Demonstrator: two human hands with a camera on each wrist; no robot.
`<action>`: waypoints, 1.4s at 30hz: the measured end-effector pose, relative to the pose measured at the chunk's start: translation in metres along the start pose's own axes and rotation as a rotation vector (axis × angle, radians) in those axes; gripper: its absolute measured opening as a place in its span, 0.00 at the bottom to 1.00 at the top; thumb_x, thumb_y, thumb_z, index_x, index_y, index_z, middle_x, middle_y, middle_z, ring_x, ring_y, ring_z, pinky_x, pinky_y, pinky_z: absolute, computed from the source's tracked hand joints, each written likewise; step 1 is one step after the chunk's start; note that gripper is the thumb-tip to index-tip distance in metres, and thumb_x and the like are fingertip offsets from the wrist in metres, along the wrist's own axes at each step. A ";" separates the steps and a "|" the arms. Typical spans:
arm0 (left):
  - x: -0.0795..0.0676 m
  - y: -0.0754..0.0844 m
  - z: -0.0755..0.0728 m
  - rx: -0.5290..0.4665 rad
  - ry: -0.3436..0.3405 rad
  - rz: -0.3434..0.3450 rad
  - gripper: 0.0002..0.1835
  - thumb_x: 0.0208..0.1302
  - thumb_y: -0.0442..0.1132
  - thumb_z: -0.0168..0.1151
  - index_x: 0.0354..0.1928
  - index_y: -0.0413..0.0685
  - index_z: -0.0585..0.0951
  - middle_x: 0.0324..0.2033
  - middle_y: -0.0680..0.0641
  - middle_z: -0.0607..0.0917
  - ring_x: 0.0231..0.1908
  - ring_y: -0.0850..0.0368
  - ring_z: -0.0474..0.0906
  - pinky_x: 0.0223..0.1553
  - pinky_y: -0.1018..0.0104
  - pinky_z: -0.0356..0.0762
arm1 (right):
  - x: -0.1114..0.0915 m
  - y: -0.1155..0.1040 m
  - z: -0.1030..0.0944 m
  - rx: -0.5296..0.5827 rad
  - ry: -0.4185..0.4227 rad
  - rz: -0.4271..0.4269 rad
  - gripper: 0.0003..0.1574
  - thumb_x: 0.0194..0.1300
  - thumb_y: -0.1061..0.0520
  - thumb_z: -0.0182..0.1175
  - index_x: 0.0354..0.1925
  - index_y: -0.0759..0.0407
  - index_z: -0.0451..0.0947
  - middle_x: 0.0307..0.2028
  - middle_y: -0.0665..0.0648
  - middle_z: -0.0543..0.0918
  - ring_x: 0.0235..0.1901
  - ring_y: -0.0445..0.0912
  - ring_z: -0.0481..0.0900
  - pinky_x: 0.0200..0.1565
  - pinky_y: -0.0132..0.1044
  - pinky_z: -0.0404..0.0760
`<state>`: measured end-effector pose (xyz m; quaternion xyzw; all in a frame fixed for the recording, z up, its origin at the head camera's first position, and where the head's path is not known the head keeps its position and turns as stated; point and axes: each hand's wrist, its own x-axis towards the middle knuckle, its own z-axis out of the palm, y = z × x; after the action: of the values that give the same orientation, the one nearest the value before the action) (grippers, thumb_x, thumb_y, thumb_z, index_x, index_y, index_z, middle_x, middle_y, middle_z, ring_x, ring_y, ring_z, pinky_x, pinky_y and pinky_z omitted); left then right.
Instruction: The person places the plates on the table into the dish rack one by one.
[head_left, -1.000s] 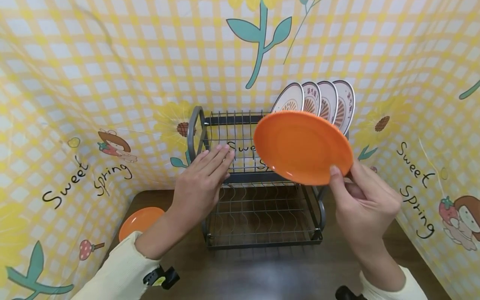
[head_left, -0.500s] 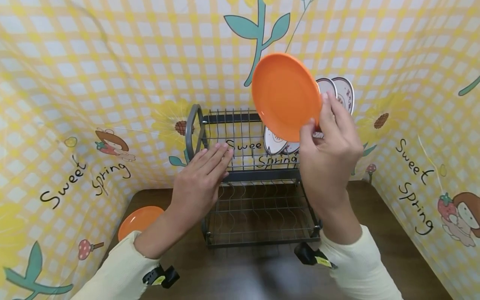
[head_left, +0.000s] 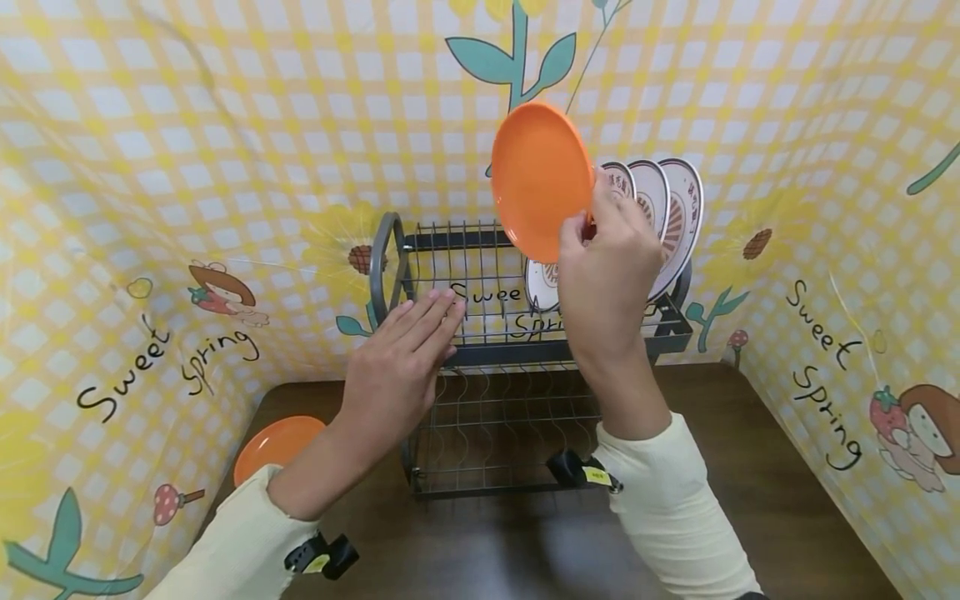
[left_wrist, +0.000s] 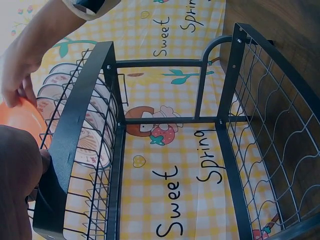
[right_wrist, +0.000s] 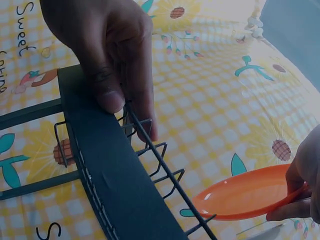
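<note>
My right hand point(head_left: 611, 287) pinches the right rim of an orange plate point(head_left: 538, 179), thumb on its face. It holds the plate upright over the top tier of a dark two-tier dish rack point(head_left: 517, 353), just left of several white patterned plates point(head_left: 681, 204) standing in the slots. In the right wrist view the orange plate point(right_wrist: 245, 192) hangs beyond the rack's wires. My left hand point(head_left: 397, 358) grips the front bar of the top tier at its left part; the right wrist view shows its thumb on the bar and fingers beyond the wires.
A second orange plate point(head_left: 279, 450) lies on the brown table point(head_left: 480, 550) at the left, partly behind the left forearm. The rack's lower tier point(head_left: 510, 433) has wavy wires. Yellow checked cloth point(head_left: 262, 150) surrounds the table at the back and sides.
My right hand has carried the orange plate left and up from the front right, turning it upright over the top tier. The left hand has stayed on the rack.
</note>
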<state>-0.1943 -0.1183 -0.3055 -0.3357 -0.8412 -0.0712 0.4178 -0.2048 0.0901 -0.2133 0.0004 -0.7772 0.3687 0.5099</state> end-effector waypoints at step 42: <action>-0.001 0.000 0.000 0.012 0.011 0.003 0.20 0.75 0.43 0.47 0.64 0.46 0.75 0.61 0.45 0.77 0.62 0.52 0.73 0.67 0.57 0.68 | 0.027 -0.024 0.041 -0.670 -0.659 -0.156 0.12 0.64 0.63 0.51 0.28 0.58 0.81 0.36 0.61 0.84 0.37 0.54 0.81 0.45 0.47 0.82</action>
<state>-0.1943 -0.1185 -0.3064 -0.3341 -0.8387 -0.0673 0.4247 -0.2408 0.0591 -0.1864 0.0113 -0.9713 0.0386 0.2343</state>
